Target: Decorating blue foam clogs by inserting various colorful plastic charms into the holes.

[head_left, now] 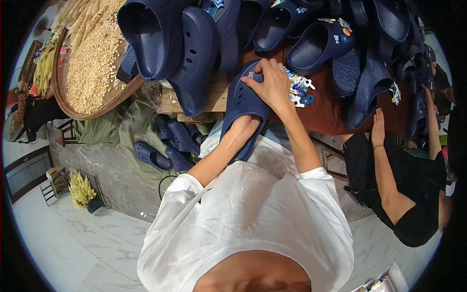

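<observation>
A navy clog point(237, 100) with holes in its upper lies across my lap at the table's edge, toe pointing away. My left hand point(246, 124) is pushed into its opening; the fingers are hidden inside. On top of the toe, my right hand point(270, 80) has thumb and fingers closed around a small colourful shoe charm point(251, 75), partly covered by the fingers. Just right of that hand, a pile of white, blue and green charms point(302, 90) lies on the brown tabletop point(323, 114).
More navy clogs point(194, 53) crowd the table, one decorated clog point(321, 46) among them. At left stands a round tray point(61, 100) of pale kernels. Several clogs point(152, 155) lie below the table. Another person's hand point(378, 127) rests at the table edge on the right.
</observation>
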Demonstrator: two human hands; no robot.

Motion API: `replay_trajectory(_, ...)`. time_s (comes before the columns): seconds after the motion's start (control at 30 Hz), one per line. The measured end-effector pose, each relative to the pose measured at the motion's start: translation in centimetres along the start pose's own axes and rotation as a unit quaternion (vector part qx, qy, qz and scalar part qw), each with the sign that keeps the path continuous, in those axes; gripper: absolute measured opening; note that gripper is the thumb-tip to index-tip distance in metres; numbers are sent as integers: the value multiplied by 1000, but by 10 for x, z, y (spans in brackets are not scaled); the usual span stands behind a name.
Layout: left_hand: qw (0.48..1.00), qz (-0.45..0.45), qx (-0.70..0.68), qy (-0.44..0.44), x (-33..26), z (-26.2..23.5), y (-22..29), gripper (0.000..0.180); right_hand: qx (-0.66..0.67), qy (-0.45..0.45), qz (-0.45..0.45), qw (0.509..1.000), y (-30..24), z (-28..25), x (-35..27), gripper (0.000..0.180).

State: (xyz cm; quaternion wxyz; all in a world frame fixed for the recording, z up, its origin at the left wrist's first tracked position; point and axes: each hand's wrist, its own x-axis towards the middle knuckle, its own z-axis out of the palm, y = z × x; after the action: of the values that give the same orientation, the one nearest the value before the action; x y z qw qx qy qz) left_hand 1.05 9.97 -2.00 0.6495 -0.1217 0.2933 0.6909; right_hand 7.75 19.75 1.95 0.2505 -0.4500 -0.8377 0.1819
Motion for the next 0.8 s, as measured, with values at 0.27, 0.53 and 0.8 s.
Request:
replay_trajectory(0.27,992,-57,-89,-68,17,-16,2,48,-39,-30,19,999,-1,1,9,48)
replay_trajectory(0.53,980,-83,-166,-74,14,-14,8,50,-14,37,-19,999,-3,3,5,35)
replay_trajectory(0.8,984,-86,-147,-48,11,-6,12,45,39,27,-51,998,-4,0,1,23)
